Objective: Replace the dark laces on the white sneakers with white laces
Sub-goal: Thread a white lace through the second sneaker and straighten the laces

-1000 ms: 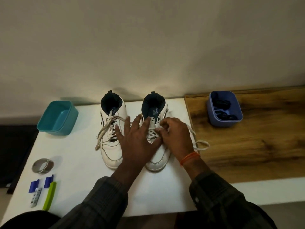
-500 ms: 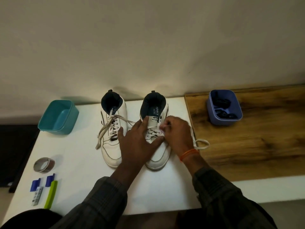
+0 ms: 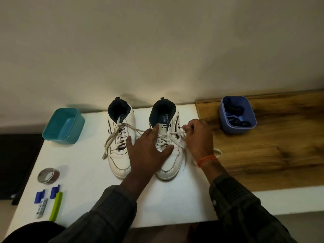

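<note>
Bare white tabletop (image 3: 84, 172) between the teal bin (image 3: 64, 126) and the left sneaker (image 3: 121, 142), wide enough for a hand. Narrow gap between the two sneakers, crossed by a loose white lace (image 3: 138, 131) and covered by the left hand (image 3: 149, 151). Right sneaker (image 3: 166, 137) flanked by the right hand (image 3: 198, 137). Open wood surface (image 3: 271, 155) near the blue bin (image 3: 237, 114). Small clutter at the near-left edge: tape roll (image 3: 48, 175), green clip (image 3: 56, 206).

White table (image 3: 84, 172), two sneakers (image 3: 121, 151), teal tub (image 3: 64, 126), tape roll (image 3: 48, 175)
</note>
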